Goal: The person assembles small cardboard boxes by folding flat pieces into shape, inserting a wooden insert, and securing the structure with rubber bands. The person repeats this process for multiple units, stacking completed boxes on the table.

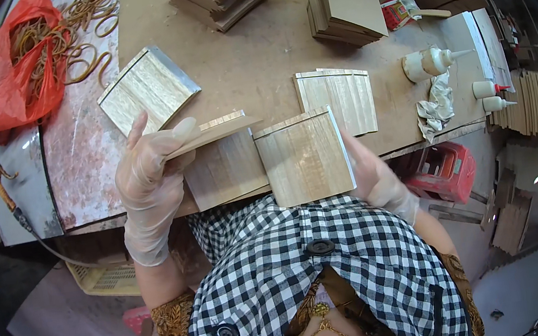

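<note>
My left hand (151,165), in a thin clear glove, grips a thin brown board (214,134) by its left side, tilted nearly edge-on. Below that board a pale wooden panel (229,169) lies at the table's near edge. My right hand (377,175), gloved too, is closed at the right edge of another wooden panel (304,157), tipped up toward me; the fingers behind it are hidden. This panel has a dark line along its top and a whitish right edge. Similar panels lie farther off: one on the left (149,92) and a small overlapping group (338,99).
A red plastic bag (19,71) with rubber bands lies far left. Two stacks of brown boards (350,7) stand at the back. Glue bottles (427,62), a crumpled cloth (436,107) and a brush in a red packet (401,11) are at right. A red stool (441,174) stands below.
</note>
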